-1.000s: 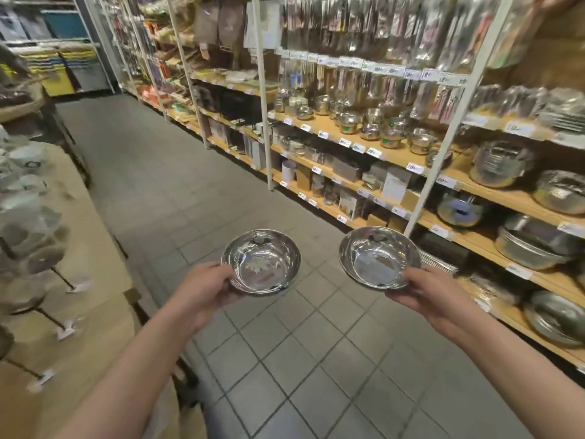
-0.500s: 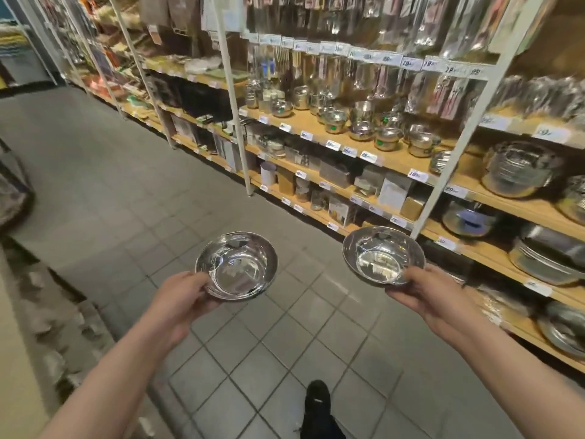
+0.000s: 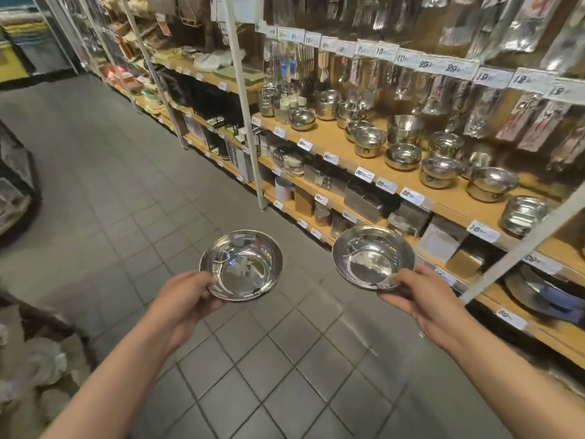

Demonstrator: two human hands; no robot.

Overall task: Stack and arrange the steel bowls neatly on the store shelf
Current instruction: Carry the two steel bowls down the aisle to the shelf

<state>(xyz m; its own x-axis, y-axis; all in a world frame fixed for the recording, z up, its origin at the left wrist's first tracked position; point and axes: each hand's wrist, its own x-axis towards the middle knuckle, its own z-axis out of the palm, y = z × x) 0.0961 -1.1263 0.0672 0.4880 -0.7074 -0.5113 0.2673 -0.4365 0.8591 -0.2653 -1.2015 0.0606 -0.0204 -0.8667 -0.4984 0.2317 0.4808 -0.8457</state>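
Left hand [image 3: 186,301] pinches the near rim of the left steel bowl [image 3: 241,265]; right hand [image 3: 421,299] pinches the near rim of the right steel bowl [image 3: 373,258]. Both bowls held apart, open side up, over tiled floor [image 3: 133,201]. Shelf [image 3: 335,144] with steel bowls sits far right, its front edge near the right bowl.

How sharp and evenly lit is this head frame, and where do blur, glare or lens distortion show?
Head view: the shiny steel bowl in the left hand and the shiny steel bowl in the right hand are fairly sharp, with mirror reflections inside; the wooden shelf of steel bowls is softly blurred; the white shelf uprights lean from wide-angle distortion; the lower left corner is smeared.
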